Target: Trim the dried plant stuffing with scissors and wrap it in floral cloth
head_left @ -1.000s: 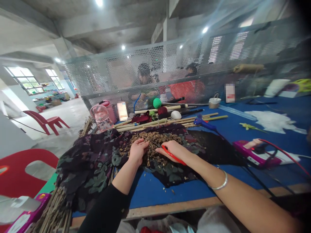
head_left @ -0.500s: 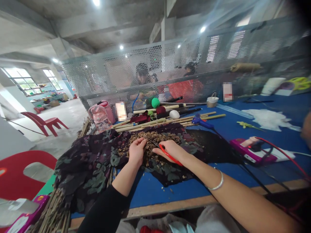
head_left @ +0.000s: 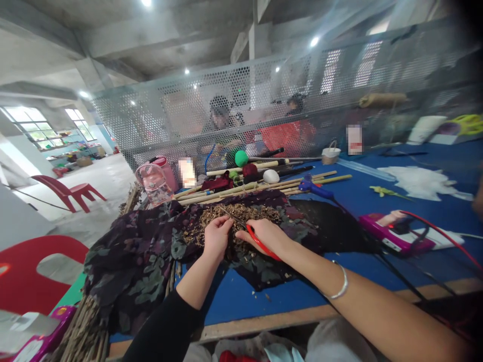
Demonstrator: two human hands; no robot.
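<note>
My right hand point(head_left: 266, 235) is closed round the red handles of a pair of scissors point(head_left: 266, 246), whose dark blades point left toward my other hand. My left hand point(head_left: 218, 234) is pinched beside the blade tips; whatever lies between its fingers is too small to name. Under both hands spreads a heap of brown dried plant bits point(head_left: 196, 229), small and crumbly. The heap lies on a dark flower-patterned cloth point(head_left: 139, 271) draped over the blue table point(head_left: 249, 304).
Behind the heap lie bamboo sticks point(head_left: 226, 193), a green ball point(head_left: 241, 159), a white ball point(head_left: 270, 176) and a blue glue gun point(head_left: 315, 187). A pink bag point(head_left: 158, 178) stands back left. At right is a purple power strip point(head_left: 396, 236). Bundled dry stalks point(head_left: 83, 329) stand at left.
My left hand has shifted slightly to the right, closer to the scissors. My right hand still holds the scissors in nearly the same place.
</note>
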